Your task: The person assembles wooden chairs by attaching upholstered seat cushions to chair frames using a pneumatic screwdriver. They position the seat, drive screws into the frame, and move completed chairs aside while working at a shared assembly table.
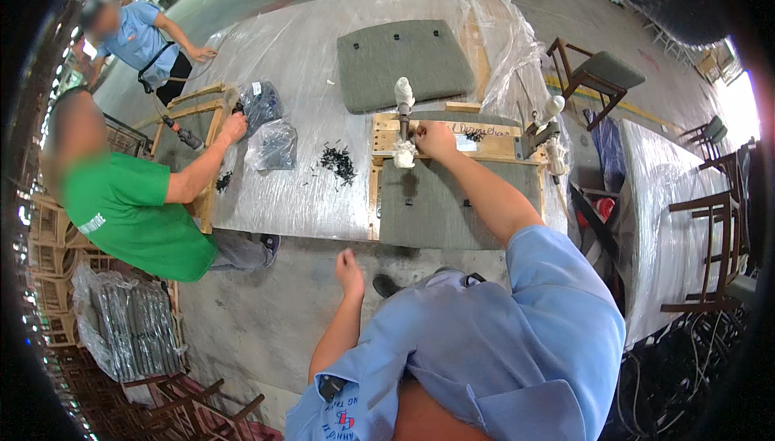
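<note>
My right hand (436, 141) reaches over a wooden jig board (492, 128), its fingers bent together beside a clamp with white-wrapped ends (404, 110); what they pinch, if anything, is too small to make out. Under the jig lies a grey-green upholstered panel (436, 215) with small black clips on it. My left hand (349, 273) hangs in front of the table's near edge, fingers curled closed; anything inside is hidden. A second clamp (542, 130) stands at the jig's right end. Another grey-green panel (404, 66) with black clips lies behind the jig.
Small black parts (337, 165) lie loose on the plastic-covered table (282, 45), near plastic bags (273, 144). At left, a person in green (133, 207) handles a tool (182, 133); another person in blue (145, 33) stands beyond. Chairs (593, 78) stand at right.
</note>
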Motion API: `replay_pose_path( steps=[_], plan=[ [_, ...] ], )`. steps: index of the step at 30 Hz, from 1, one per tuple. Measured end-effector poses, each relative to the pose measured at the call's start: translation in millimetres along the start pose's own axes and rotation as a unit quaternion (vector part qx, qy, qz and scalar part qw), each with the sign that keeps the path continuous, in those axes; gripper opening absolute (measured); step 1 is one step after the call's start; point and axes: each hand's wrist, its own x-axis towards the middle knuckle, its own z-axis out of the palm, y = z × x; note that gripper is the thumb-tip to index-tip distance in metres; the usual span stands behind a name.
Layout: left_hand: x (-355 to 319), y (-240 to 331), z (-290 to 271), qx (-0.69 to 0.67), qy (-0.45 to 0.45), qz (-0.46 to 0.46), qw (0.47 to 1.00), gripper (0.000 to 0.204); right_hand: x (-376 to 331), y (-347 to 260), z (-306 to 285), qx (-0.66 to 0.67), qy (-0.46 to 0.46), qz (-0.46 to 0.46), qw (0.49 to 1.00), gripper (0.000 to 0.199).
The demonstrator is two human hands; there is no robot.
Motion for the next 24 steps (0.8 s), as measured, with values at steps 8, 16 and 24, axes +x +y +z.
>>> replay_pose_path(
  steps=[8, 16, 24],
  plan=[
    [-33, -152, -136, 0.02, -0.084, -0.323, 0.942, 0.02, 12, -20, -20, -0.072, -0.108, 0.085, 0.988, 0.022],
    [-23, -147, -127, -0.116, -0.114, -0.408, 0.898, 0.018, 14, -34, -20, -0.154, -0.133, -0.004, 0.979, 0.021],
    [-22, -6, -5, 0.098, -0.285, -0.177, 0.937, 0.021, 27, 15, -54, 0.068, -0.217, -0.064, 0.972, 0.017]
  ],
)
